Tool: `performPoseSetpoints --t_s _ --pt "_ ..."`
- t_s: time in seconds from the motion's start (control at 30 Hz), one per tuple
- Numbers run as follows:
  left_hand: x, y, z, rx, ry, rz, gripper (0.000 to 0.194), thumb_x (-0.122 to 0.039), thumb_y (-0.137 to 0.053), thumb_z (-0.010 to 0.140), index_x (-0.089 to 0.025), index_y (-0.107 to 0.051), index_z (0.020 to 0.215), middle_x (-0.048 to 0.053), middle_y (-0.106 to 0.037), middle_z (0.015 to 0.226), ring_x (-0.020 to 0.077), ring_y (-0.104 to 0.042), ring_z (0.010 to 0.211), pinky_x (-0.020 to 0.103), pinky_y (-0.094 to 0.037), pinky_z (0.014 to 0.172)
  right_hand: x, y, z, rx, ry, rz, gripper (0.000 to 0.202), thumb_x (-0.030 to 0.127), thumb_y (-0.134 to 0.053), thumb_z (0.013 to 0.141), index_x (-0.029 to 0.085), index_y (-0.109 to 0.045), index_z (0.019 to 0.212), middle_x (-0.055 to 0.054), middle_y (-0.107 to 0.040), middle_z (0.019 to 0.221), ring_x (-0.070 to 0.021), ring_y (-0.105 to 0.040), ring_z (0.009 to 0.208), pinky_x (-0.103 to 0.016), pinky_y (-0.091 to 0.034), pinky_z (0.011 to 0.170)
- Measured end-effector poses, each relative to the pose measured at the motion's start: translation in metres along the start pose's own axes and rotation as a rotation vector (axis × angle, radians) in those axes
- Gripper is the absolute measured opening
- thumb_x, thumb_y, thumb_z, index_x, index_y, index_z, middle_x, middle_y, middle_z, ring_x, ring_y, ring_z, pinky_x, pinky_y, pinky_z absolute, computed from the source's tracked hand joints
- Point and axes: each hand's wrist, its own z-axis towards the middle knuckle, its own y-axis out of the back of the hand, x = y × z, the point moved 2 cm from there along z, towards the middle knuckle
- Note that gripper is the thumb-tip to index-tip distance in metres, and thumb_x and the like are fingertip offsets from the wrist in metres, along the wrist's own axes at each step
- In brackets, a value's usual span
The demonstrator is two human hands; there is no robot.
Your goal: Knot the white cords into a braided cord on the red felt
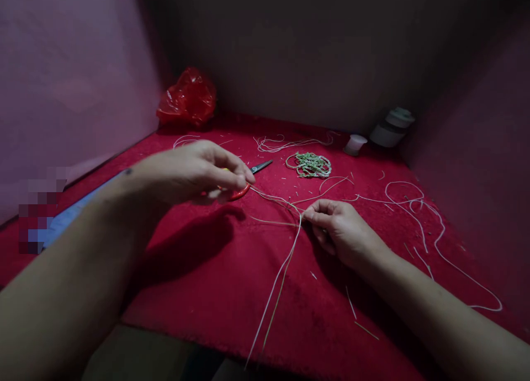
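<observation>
My left hand (213,171) is closed in a pinch on thin pale cords (271,196) that run from its fingertips toward the right. Behind and below its fingers sit scissors (261,166) with dark blades and red and yellow handles, partly hidden by the hand. My right hand (337,226) pinches the same cords where several strands meet. From that meeting point a white strand and a tan strand (285,268) hang down toward the near table edge. Beyond both hands lies a tangled bundle of green and white braided cord (310,164).
The red cloth-covered table (232,292) carries scattered cord snippets. At the back are a red plastic bag (188,99), loose white cords (285,144), a white spool (355,144) and a capped container (391,128). Long white cord (443,232) loops at right. Walls enclose three sides.
</observation>
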Motion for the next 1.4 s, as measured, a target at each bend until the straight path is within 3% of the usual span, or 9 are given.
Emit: performPoseSetpoints --t_s 0.1,0.17,0.27,0.33,0.6,0.73,0.97,1.27,1.4 --pt "-0.007 0.022 -0.017 -0.135 -0.101 0.124 0.038 -0.024 -0.037 0.082 0.004 -0.058 0.096 -0.007 -0.042 0.045 -0.0045 -0.035 0.045 0.015 -0.025 0.050 0.000 -0.001 0.000 -0.005 0.008 -0.013 0.013 0.025 -0.057 0.072 0.018 -0.048 0.066 0.008 -0.040 0.038 -0.0048 -0.028 0.029 -0.018 -0.018 0.028" --pt "-0.010 0.021 -0.019 -0.149 -0.137 0.179 0.041 -0.026 -0.034 0.084 0.005 -0.059 0.090 -0.007 -0.042 0.043 -0.0044 -0.036 0.045 0.015 -0.026 0.051 0.000 -0.001 0.000 -0.005 0.016 -0.005 0.012 0.025 -0.057 0.072 0.017 -0.049 0.066 0.008 -0.040 0.039 -0.0047 -0.029 0.029 -0.018 -0.019 0.028" --pt "-0.008 -0.002 -0.006 -0.020 -0.163 0.158 0.025 -0.030 -0.055 0.074 -0.006 -0.063 0.072 -0.003 -0.052 0.047 0.0009 -0.042 0.041 0.015 -0.028 0.043 0.001 -0.002 0.001 0.018 0.044 0.036 0.011 0.025 -0.058 0.071 0.016 -0.052 0.068 0.007 -0.041 0.041 -0.0043 -0.030 0.031 -0.017 -0.019 0.030" --pt "-0.003 -0.023 0.008 0.028 -0.143 0.135 0.022 -0.029 -0.053 0.076 -0.010 -0.064 0.073 -0.002 -0.051 0.048 0.0032 -0.041 0.039 0.017 -0.030 0.040 0.001 -0.003 0.001 0.040 0.057 0.065 0.012 0.026 -0.058 0.071 0.016 -0.052 0.068 0.007 -0.041 0.041 -0.0041 -0.030 0.032 -0.017 -0.019 0.030" --pt "0.015 -0.075 0.029 -0.149 -0.389 0.379 0.014 -0.022 -0.047 0.083 -0.014 -0.059 0.080 0.000 -0.062 0.066 0.0086 -0.054 0.058 0.020 -0.039 0.055 0.001 -0.001 0.006 0.160 -0.029 0.099 0.019 0.032 -0.061 0.070 0.014 -0.059 0.073 0.004 -0.044 0.047 -0.0043 -0.033 0.033 -0.016 -0.020 0.029" --pt "0.021 -0.084 0.031 -0.244 -0.466 0.553 0.014 -0.026 -0.049 0.083 -0.017 -0.060 0.085 0.003 -0.066 0.071 0.0119 -0.058 0.062 0.023 -0.038 0.058 0.003 0.000 0.006 0.128 -0.094 0.176 0.015 0.024 -0.058 0.067 0.015 -0.059 0.079 -0.001 -0.055 0.063 -0.0042 -0.037 0.036 -0.016 -0.021 0.027" --pt "0.017 -0.093 0.026 -0.363 -0.525 0.884 0.015 -0.022 -0.044 0.083 -0.014 -0.057 0.086 0.006 -0.065 0.070 0.0175 -0.060 0.060 0.025 -0.029 0.046 0.001 -0.001 0.007 0.157 -0.105 0.151 0.021 0.021 -0.060 0.067 0.014 -0.060 0.087 -0.002 -0.059 0.061 -0.0046 -0.038 0.034 -0.014 -0.025 0.025" --pt "0.010 -0.110 0.023 -0.322 -0.608 1.031 0.025 -0.018 -0.034 0.087 -0.008 -0.057 0.089 0.013 -0.064 0.072 0.0233 -0.063 0.063 0.027 -0.036 0.043 0.003 -0.005 0.004 0.132 -0.113 0.032 0.018 0.026 -0.065 0.066 0.015 -0.058 0.078 -0.001 -0.059 0.053 -0.0033 -0.036 0.028 -0.015 -0.024 0.025" --pt "0.009 -0.116 0.024 -0.354 -0.627 1.104 0.022 -0.015 -0.035 0.086 -0.008 -0.056 0.085 0.011 -0.064 0.070 0.0220 -0.063 0.060 0.027 -0.039 0.043 0.000 -0.006 0.005 0.136 -0.091 -0.132 0.014 0.026 -0.060 0.069 0.014 -0.057 0.064 0.002 -0.048 0.036 -0.0042 -0.034 0.024 -0.015 -0.021 0.026"
